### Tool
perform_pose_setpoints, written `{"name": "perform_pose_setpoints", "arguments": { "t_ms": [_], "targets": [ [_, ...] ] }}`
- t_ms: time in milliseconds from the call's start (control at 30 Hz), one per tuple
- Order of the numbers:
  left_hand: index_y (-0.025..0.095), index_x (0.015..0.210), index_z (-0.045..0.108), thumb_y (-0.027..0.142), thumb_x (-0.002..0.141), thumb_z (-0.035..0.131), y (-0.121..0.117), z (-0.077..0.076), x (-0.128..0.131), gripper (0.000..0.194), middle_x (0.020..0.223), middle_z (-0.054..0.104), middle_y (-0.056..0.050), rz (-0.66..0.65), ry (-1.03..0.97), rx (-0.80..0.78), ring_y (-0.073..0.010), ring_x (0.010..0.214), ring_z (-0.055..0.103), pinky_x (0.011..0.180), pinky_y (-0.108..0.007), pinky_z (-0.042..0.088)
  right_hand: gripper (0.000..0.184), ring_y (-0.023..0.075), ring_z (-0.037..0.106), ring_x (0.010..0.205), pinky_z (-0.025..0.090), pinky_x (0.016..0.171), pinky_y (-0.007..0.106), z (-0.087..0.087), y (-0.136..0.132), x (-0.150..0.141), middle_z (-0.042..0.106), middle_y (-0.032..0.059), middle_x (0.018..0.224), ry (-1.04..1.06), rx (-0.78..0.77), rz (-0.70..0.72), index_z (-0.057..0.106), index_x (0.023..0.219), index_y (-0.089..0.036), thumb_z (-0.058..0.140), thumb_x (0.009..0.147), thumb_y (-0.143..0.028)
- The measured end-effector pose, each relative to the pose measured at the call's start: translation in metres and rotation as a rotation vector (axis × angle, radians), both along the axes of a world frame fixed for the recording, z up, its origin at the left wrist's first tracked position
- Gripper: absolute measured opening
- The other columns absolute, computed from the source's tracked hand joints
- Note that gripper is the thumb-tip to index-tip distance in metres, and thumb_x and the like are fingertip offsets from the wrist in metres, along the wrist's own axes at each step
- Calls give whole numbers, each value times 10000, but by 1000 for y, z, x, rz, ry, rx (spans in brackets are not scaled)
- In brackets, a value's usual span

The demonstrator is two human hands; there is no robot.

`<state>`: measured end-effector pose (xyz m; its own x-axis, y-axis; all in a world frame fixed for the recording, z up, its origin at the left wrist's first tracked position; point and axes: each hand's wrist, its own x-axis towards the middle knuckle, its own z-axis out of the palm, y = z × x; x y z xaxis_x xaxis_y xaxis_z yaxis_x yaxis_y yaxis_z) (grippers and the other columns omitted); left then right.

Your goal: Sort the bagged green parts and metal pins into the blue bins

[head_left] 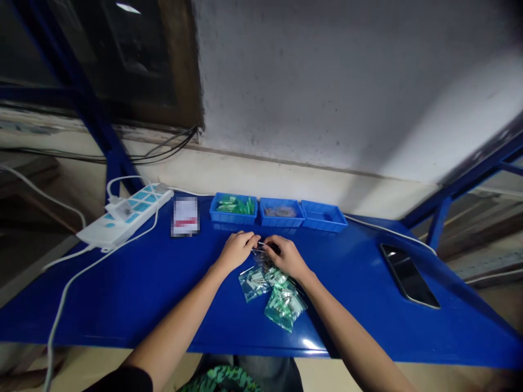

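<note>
My left hand (239,249) and my right hand (289,257) meet near the middle of the blue table. Their fingertips are pinched on the upper edge of a small clear plastic bag (262,259), where a thin whitish line shows. What lies inside this bag is too blurred to name. Just below, partly overlapping, are several clear bags of small pale green and white pieces; one bag (254,283) is at the left and another bag (285,306) closer to the front edge. The right hand and wrist hide part of the pile.
Behind the hands stand a blue bin (232,218) of green pieces, a bin (281,220) of brownish pieces and a third blue bin (324,218). A power strip (122,220) with trailing cords and a blurred-out card (185,215) are left; a phone (409,276) lies right.
</note>
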<state>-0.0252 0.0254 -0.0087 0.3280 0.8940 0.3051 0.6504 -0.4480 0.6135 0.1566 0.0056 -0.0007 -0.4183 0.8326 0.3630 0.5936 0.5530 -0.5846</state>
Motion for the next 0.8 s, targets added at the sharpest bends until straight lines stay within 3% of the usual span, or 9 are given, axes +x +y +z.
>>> {"name": "perform_pose_setpoints", "arguments": {
  "t_ms": [133, 300, 400, 567, 700, 800],
  "targets": [
    [198, 635, 574, 351, 913, 375, -2, 2, 0, 374, 661, 645, -6, 1, -26, -15, -159, 719, 598, 682, -245, 390, 155, 171, 565, 789, 425, 712, 283, 4, -1, -1, 611, 42, 835, 2, 34, 11, 588, 890, -206, 441, 902, -255],
    [203, 906, 572, 330, 880, 450, -4, 5, -1, 178, 826, 670, -2, -53, -248, -64, -142, 779, 621, 689, -214, 424, 199, 167, 560, 775, 419, 702, 281, 5, 1, 0, 595, 37, 806, 56, 36, -56, 549, 825, -202, 386, 928, -254],
    [193, 862, 566, 303, 876, 457, -3, 4, -1, 156, 791, 654, 3, -64, -281, -51, -134, 757, 613, 705, -214, 426, 205, 166, 562, 781, 422, 716, 285, 4, 2, 1, 602, 33, 814, 55, 38, -58, 544, 833, -204, 373, 934, -258],
    [188, 733, 564, 334, 907, 394, -1, 5, -1, 284, 713, 632, 6, -56, -232, -40, -135, 722, 596, 684, -220, 416, 129, 191, 555, 870, 432, 768, 308, 6, 0, 1, 608, 56, 910, 19, 107, -63, 542, 972, -206, 451, 902, -266],
    [193, 686, 575, 365, 915, 381, -2, 6, 0, 345, 708, 651, 1, -47, -193, -28, -146, 738, 612, 701, -232, 419, 173, 179, 542, 783, 433, 719, 298, 11, 0, 1, 593, 57, 823, -43, 163, -67, 549, 865, -197, 393, 923, -242],
    [205, 779, 601, 357, 923, 361, -1, 4, -1, 319, 744, 672, 1, 2, -207, -34, -148, 749, 627, 710, -239, 432, 192, 172, 536, 739, 430, 696, 291, 18, 3, 14, 580, 53, 777, -31, 265, -144, 536, 832, -193, 376, 925, -242]
  ]
}}
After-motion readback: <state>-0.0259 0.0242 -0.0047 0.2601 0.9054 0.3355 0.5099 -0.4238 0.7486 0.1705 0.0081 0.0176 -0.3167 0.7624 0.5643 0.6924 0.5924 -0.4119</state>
